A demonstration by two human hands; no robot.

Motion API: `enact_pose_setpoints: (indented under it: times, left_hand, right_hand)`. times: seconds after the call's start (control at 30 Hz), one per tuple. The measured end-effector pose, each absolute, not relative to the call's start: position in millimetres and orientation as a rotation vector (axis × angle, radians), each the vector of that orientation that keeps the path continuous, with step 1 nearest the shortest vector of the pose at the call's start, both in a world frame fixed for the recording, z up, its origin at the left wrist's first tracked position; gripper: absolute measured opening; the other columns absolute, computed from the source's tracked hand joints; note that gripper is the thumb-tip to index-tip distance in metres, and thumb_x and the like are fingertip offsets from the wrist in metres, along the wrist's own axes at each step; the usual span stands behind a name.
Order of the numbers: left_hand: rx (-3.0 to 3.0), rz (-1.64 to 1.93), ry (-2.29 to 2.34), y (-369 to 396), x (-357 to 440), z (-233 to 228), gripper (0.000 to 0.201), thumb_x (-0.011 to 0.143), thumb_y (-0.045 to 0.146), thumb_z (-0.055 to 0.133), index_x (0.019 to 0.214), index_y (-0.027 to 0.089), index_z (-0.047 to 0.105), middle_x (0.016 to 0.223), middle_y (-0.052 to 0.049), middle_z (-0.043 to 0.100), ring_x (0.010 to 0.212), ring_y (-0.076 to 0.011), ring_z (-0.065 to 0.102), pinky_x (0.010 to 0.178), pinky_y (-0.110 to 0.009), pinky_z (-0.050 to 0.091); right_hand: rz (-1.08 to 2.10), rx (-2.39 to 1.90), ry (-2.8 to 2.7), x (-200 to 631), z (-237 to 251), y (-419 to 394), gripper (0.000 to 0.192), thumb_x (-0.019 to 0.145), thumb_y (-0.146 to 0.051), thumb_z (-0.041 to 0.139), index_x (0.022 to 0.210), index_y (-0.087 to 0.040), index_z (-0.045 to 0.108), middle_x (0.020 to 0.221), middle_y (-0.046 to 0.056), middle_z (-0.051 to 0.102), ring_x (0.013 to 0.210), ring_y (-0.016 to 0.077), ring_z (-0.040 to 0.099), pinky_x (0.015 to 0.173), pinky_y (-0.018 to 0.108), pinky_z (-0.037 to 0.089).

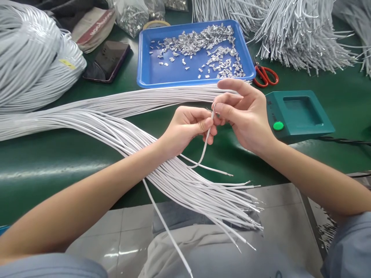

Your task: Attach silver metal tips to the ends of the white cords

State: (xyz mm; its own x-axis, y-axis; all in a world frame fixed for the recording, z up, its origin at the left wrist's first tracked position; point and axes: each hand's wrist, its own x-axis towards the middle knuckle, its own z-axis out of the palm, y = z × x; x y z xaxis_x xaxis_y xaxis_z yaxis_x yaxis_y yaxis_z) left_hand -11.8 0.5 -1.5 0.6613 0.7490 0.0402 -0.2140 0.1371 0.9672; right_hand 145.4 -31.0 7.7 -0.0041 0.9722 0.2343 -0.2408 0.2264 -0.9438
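Observation:
One white wire (206, 142) rises in a curve from the bundle to my two hands. My left hand (189, 125) is closed, pinching it between thumb and fingers a little below its end. At the tip, the thumb and index finger of my right hand (246, 116) close on the wire's end; whether a small metal piece is there too is hidden by the fingers. Beneath my left forearm a bundle of white wires (174, 175) fans out past the table's front edge, with bare metal ends. Another bundle of white wires (139, 101) runs behind my hands.
Behind my hands lies a blue tray (171, 73) of small metal terminals (199, 40). Red-handled scissors (265, 76) and a green device (295, 116) with a lit button are to the right. A phone (108, 60) and a big wire coil (31, 58) lie left; more wires (304, 34) are piled back right.

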Motion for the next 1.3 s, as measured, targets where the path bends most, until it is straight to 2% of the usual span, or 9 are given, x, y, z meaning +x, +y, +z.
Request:
enact_pose_setpoints:
  times: [0.13, 0.23, 0.5, 0.7, 0.83, 1.0, 1.1, 1.3]
  left_hand:
    - [1.289, 0.772, 0.515, 1.3, -10.8, -5.3, 0.031, 0.072, 0.043, 0.082, 0.076, 0.014, 0.072, 0.068, -0.003, 0.070, 0.056, -0.0120, 0.066, 0.055, -0.022, 0.055]
    - [1.308, 0.774, 0.541, 1.2, -10.7, -6.0, 0.034, 0.071, 0.045, 0.082, 0.075, 0.013, 0.072, 0.069, -0.003, 0.070, 0.057, -0.0132, 0.067, 0.056, -0.024, 0.057]
    - [1.248, 0.771, 0.565, 0.3, -11.7, -2.9, 0.036, 0.069, 0.047, 0.083, 0.076, 0.013, 0.071, 0.072, -0.004, 0.071, 0.058, -0.0126, 0.067, 0.055, -0.023, 0.056]
    - [1.256, 0.776, 0.538, 0.8, -11.9, -1.5, 0.033, 0.072, 0.045, 0.082, 0.074, 0.014, 0.072, 0.068, -0.002, 0.069, 0.056, -0.0109, 0.065, 0.054, -0.020, 0.054]
    - [1.279, 0.770, 0.553, 1.4, -12.2, -2.8, 0.034, 0.070, 0.047, 0.082, 0.074, 0.015, 0.071, 0.066, -0.002, 0.069, 0.056, -0.0116, 0.065, 0.053, -0.021, 0.053]
    - [1.267, 0.777, 0.543, 2.0, -11.9, -4.1, 0.034, 0.070, 0.046, 0.083, 0.074, 0.014, 0.071, 0.067, -0.002, 0.069, 0.055, -0.0111, 0.066, 0.052, -0.020, 0.053]
    - [1.268, 0.805, 0.516, 2.4, -11.5, -5.8, 0.031, 0.071, 0.042, 0.083, 0.074, 0.014, 0.071, 0.067, -0.001, 0.069, 0.055, -0.0103, 0.066, 0.053, -0.019, 0.054]
    - [1.261, 0.892, 0.474, 2.4, -10.1, -8.0, 0.026, 0.069, 0.037, 0.085, 0.074, 0.014, 0.074, 0.063, 0.000, 0.069, 0.055, -0.0097, 0.066, 0.053, -0.018, 0.054]
  right_hand:
    - [1.205, -0.871, -1.176, 145.5, 9.5, -34.6, 0.036, 0.073, -0.033, 0.081, 0.101, -0.025, 0.059, 0.070, -0.007, 0.060, 0.054, 0.0077, 0.056, 0.048, 0.022, 0.053]
    - [1.269, -0.855, -1.154, 146.1, 10.0, -36.0, 0.034, 0.074, -0.032, 0.080, 0.099, -0.026, 0.058, 0.072, -0.006, 0.059, 0.054, 0.0079, 0.054, 0.045, 0.022, 0.052]
    - [1.107, -0.928, -1.176, 145.1, 8.9, -38.0, 0.015, 0.082, -0.022, 0.063, 0.096, -0.026, 0.059, 0.073, -0.004, 0.055, 0.063, 0.0108, 0.058, 0.054, 0.025, 0.055]
    - [0.895, -0.985, -1.295, 141.3, 12.0, -41.4, 0.022, 0.080, -0.033, 0.071, 0.098, -0.027, 0.060, 0.085, -0.001, 0.064, 0.078, 0.0145, 0.065, 0.060, 0.026, 0.057]
    - [0.840, -1.016, -1.344, 141.3, 11.6, -40.1, 0.023, 0.078, -0.027, 0.073, 0.097, -0.027, 0.060, 0.079, -0.001, 0.064, 0.079, 0.0156, 0.066, 0.056, 0.025, 0.056]
    - [0.815, -1.012, -1.381, 141.6, 12.5, -39.0, 0.019, 0.078, -0.023, 0.070, 0.096, -0.026, 0.062, 0.081, -0.001, 0.067, 0.079, 0.0149, 0.067, 0.053, 0.023, 0.055]
    - [0.775, -1.026, -1.406, 142.4, 12.5, -38.7, 0.018, 0.080, -0.023, 0.070, 0.096, -0.025, 0.062, 0.078, -0.002, 0.066, 0.073, 0.0132, 0.065, 0.053, 0.023, 0.054]
    - [0.661, -1.074, -1.482, 146.0, 10.4, -38.9, 0.017, 0.084, -0.026, 0.068, 0.099, -0.026, 0.062, 0.078, -0.001, 0.063, 0.074, 0.0134, 0.064, 0.056, 0.025, 0.053]
